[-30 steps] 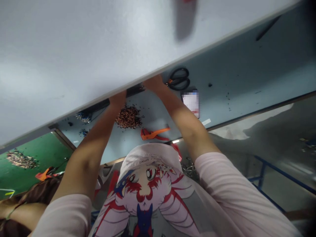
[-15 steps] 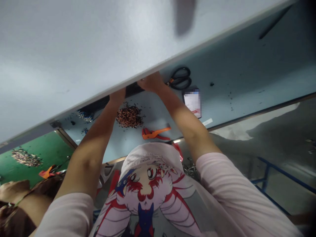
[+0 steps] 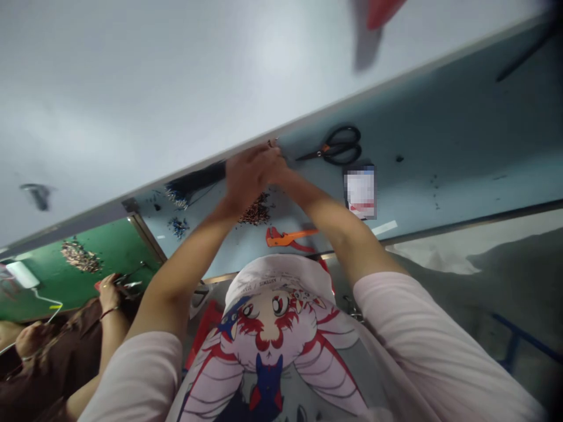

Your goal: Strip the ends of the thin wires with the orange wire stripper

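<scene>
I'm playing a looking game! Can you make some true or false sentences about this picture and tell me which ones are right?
1. The left hand and right hand are close together. True.
2. The right hand holds the orange tool. False: it lies on the blue-grey table, below the hands.
3. The black scissors lie on the table to the right of the hands. True.
4. The person's sleeves are green. False: they are pale pink.
5. Another person's hand shows near the green mat. True.
</scene>
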A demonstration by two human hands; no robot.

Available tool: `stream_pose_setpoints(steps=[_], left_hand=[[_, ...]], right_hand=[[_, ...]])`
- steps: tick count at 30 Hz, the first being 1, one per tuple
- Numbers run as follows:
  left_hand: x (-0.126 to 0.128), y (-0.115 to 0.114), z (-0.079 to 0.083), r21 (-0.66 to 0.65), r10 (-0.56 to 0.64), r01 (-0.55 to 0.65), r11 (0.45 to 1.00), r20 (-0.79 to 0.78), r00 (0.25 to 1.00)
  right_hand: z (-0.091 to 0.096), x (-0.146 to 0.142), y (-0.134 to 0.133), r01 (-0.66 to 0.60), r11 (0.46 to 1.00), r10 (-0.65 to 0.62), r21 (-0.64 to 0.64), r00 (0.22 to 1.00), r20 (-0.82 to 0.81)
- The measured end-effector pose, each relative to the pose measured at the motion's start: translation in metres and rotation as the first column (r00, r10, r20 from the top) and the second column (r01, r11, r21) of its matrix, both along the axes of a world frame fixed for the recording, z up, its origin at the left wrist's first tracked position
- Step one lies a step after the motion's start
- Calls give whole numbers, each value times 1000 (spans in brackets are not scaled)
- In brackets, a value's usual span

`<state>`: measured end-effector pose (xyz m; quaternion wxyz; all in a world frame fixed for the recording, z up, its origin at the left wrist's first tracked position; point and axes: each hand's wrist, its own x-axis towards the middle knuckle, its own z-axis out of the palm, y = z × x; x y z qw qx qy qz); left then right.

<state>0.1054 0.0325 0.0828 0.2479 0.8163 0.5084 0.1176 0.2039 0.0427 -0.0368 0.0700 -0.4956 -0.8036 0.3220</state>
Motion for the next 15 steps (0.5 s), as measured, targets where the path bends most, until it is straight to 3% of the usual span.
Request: stream_pose_setpoints(steps=[5,10,15], left_hand=[[28,-33,25,22,-213,212,977,186,959],[51,-58,79,-5,-305,323,947,315,899],[43,-99,121,119,-330,308,944,285,900]], right_hand=[[-11,0,2,-38,988,26,147,997,77],[-7,1,-1,-26,982,9,185,996,93],[-1,1,-3,-43,982,21,184,992,122]])
